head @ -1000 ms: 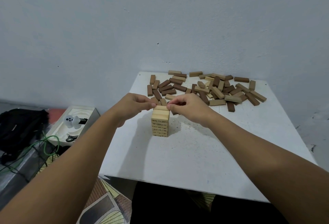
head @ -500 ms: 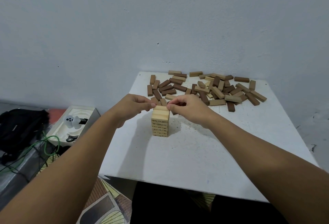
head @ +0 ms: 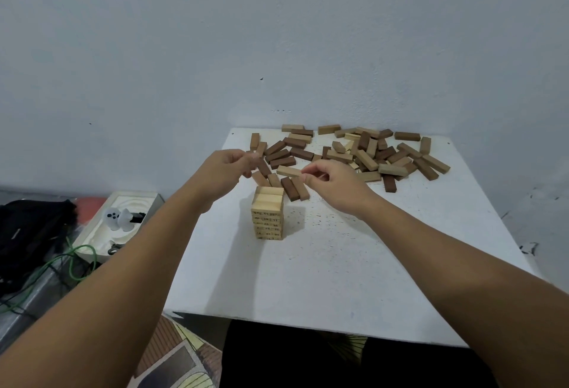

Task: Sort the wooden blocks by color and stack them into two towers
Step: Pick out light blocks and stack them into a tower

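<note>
Your left hand (head: 223, 169) hangs above the table (head: 354, 280), just left of and beyond the light tower (head: 267, 216); its fingers are curled with thumb and fingertips close together, and you cannot tell whether they pinch anything, because dark blocks lie directly behind them. Your right hand (head: 331, 184) hangs just right of the tower, fingers curled inward, thumb meeting forefinger; whether it holds something is also unclear. Neither hand touches the tower, which stands upright near the table's middle. The printed marks on its side are too small to read. The loose blocks (head: 363, 153), light and dark mixed, lie scattered along the far edge toward the far right corner. Both hands cover parts of the nearest ones.
</note>
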Demonstrator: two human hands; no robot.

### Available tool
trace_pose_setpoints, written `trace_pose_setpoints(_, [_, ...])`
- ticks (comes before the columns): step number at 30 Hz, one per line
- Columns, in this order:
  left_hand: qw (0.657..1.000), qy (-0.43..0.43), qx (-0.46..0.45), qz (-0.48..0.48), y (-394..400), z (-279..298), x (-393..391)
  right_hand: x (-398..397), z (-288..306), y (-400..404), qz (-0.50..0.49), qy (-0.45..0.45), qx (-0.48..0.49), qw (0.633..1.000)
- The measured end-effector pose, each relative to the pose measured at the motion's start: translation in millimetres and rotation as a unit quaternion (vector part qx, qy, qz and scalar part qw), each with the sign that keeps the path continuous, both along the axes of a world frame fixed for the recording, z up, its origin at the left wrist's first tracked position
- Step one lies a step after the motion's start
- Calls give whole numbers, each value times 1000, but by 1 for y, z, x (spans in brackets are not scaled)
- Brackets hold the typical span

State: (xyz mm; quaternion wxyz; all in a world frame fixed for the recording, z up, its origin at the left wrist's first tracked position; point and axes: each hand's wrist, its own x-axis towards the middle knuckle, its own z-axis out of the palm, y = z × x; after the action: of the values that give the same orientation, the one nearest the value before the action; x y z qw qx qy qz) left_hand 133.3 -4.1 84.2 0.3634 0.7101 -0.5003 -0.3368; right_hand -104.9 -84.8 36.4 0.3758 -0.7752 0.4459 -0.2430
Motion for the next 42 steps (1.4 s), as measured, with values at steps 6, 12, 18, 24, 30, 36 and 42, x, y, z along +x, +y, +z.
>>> trace_pose_setpoints(6, [983, -175, -35, -48, -48, 22, -61, -45, -5, -24, -50, 147, -88, 984])
trace_pose_setpoints(12, [958, -261, -7, -118, -105, 17, -135, -93, -5, -45, -74, 225, -89, 967])
trace_pose_setpoints(18, [929, -331, 52, -156, -162, -20, -159, -100, -13, -86, -62, 268, -117, 954])
trace_pose_setpoints(24, [878, -422, 116, -191, -218, -54, -151, -83, -27, -135, -37, 335, -153, 929])
trace_pose_setpoints(30, [851, -456, 156, -209, -242, -65, -128, -89, -40, -159, -30, 377, -192, 906])
trace_pose_setpoints(36, [876, -422, 99, -212, -267, -63, -130, -94, -38, -180, -31, 370, -241, 897])
trace_pose_setpoints(42, [883, -399, 112, -220, -272, -71, -143, -90, -49, -187, -18, 356, -263, 897])
